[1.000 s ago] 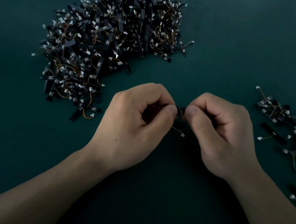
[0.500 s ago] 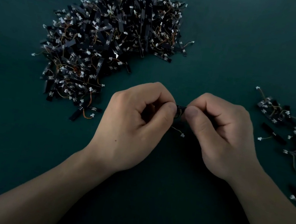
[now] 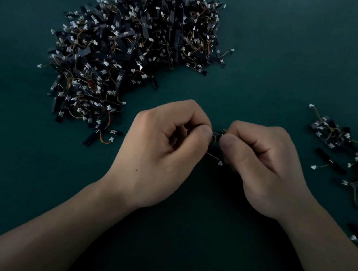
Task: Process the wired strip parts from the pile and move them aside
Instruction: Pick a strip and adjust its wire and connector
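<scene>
Got my left hand [image 3: 159, 153] & right hand [image 3: 263, 169] both pinching one strip part [image 3: 217, 134], fingers curled tight; imo grip close to the middle, go gentle on the wire [image 3: 213, 157].

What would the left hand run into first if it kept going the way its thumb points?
The left hand points rightward, so beyond the wired strip part it pinches, it would probably meet the right hand, which pinches the same part's other end.
</scene>
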The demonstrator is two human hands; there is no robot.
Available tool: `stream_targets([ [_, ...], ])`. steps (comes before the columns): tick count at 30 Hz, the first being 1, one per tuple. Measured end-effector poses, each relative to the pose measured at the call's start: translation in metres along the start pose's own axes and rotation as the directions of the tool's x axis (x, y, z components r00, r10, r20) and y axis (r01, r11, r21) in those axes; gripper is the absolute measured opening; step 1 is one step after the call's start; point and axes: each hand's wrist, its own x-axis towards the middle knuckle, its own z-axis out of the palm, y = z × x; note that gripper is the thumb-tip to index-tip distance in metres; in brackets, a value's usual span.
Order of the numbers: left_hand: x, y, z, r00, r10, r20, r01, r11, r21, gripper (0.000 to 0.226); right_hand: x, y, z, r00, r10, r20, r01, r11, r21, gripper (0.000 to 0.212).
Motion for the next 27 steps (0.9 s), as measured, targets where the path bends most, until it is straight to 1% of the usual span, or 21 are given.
stream_targets([
  [3,0.001,-0.001,0.0,1.0,-0.01,0.011,0.01,1.0,0.027,0.022,-0.001,0.0,-0.002,1.0,0.001,0.016,-0.001,1.0,-0.003,0.04],
  [5,0.001,-0.002,0.0,1.0,-0.012,0.006,0.012,1.0,-0.005,0.023,-0.001,0.0,-0.002,1.0,0.0,0.024,0.0,1.0,-0.005,0.041],
  [7,0.001,-0.003,-0.001,1.0,0.001,0.003,-0.001,0.999,-0.041,0.022,-0.001,0.0,-0.002,0.999,-0.005,0.052,0.005,1.0,0.002,0.046],
  [9,0.0,-0.003,-0.001,1.0,0.01,0.001,-0.01,0.998,-0.057,0.019,0.0,0.001,-0.002,0.997,-0.032,0.076,0.032,0.999,0.001,0.05],
  [10,-0.001,-0.003,-0.001,1.0,0.007,-0.002,-0.008,0.999,-0.049,0.017,0.0,0.002,-0.001,0.996,-0.058,0.066,0.058,0.998,-0.001,0.051],
  [11,-0.001,-0.003,0.0,1.0,0.002,-0.008,-0.002,1.0,-0.025,0.018,-0.001,0.002,-0.001,0.995,-0.094,0.027,0.094,0.996,-0.004,0.05],
  [13,-0.001,-0.003,0.001,1.0,0.002,-0.029,0.0,0.996,0.086,0.027,-0.002,0.003,0.001,0.973,-0.185,-0.136,0.183,0.983,-0.027,0.046],
  [15,-0.003,-0.005,0.002,0.999,0.003,-0.035,0.006,0.966,0.258,0.033,-0.003,0.005,0.002,0.906,-0.269,-0.327,0.259,0.963,-0.075,0.032],
  [16,-0.004,-0.005,0.003,1.0,-0.004,-0.013,0.008,0.937,0.349,0.034,-0.003,0.006,0.002,0.879,-0.289,-0.378,0.277,0.957,-0.087,0.024],
  [17,-0.004,-0.004,0.004,1.0,-0.014,0.025,0.001,0.9,0.436,0.032,-0.002,0.008,0.003,0.87,-0.285,-0.402,0.269,0.958,-0.096,0.027],
  [19,-0.006,-0.004,0.007,0.994,-0.038,0.1,-0.027,0.815,0.578,0.028,-0.001,0.011,0.003,0.903,-0.243,-0.354,0.212,0.969,-0.123,0.043],
  [20,-0.007,-0.006,0.008,0.992,-0.044,0.121,-0.041,0.784,0.62,0.025,0.0,0.011,0.004,0.925,-0.206,-0.32,0.165,0.975,-0.152,0.044],
  [21,-0.008,-0.007,0.01,0.991,-0.038,0.13,-0.054,0.767,0.639,0.022,0.0,0.012,0.005,0.941,-0.17,-0.292,0.122,0.977,-0.174,0.04],
  [22,-0.008,-0.009,0.011,0.992,-0.023,0.128,-0.065,0.765,0.641,0.017,0.0,0.012,0.006,0.948,-0.146,-0.282,0.094,0.978,-0.189,0.033],
  [25,-0.007,-0.011,0.01,0.996,0.037,0.081,-0.079,0.791,0.607,0.007,0.0,0.011,0.004,0.943,-0.107,-0.315,0.05,0.982,-0.185,0.016],
  [26,-0.007,-0.011,0.01,0.997,0.053,0.05,-0.072,0.813,0.577,0.007,0.0,0.01,0.003,0.945,-0.097,-0.313,0.045,0.984,-0.17,0.015],
  [27,-0.006,-0.01,0.009,0.998,0.061,0.017,-0.06,0.846,0.53,0.006,0.002,0.008,0.003,0.951,-0.084,-0.298,0.042,0.989,-0.145,0.019],
])
